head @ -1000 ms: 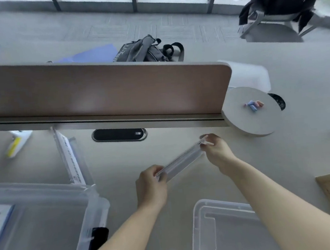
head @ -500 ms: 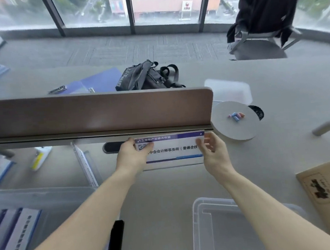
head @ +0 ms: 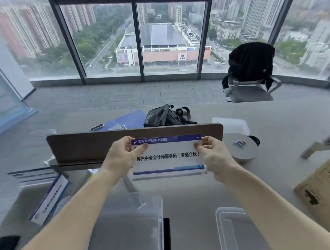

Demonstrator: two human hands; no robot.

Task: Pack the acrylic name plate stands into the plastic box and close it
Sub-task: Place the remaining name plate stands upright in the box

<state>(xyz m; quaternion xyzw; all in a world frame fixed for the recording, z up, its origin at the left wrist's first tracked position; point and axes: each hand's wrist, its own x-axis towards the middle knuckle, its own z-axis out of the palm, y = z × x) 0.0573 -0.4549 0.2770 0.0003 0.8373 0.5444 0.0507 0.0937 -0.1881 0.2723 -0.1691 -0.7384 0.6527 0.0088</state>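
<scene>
An acrylic name plate stand [head: 168, 163] with a white card, blue bands and black Chinese print is held upright in the air, facing me. My left hand [head: 121, 158] grips its left edge and my right hand [head: 215, 157] grips its right edge. Below, at the lower left, stands the clear plastic box [head: 159, 214], open; another name plate stand [head: 49, 199] leans at its left side. The clear lid [head: 238, 233] lies flat on the table at the lower right.
A brown desk divider [head: 86, 145] runs across behind the held stand. A round grey disc [head: 241, 148] with small coloured pieces sits to the right. A brown cardboard piece [head: 327, 189] lies far right. A black bag [head: 165, 116] and blue folder [head: 126, 120] lie beyond the divider.
The stand was turned from edge-on to upright and lifted higher toward the divider's top. My head tilted up, bringing the windows into view.
</scene>
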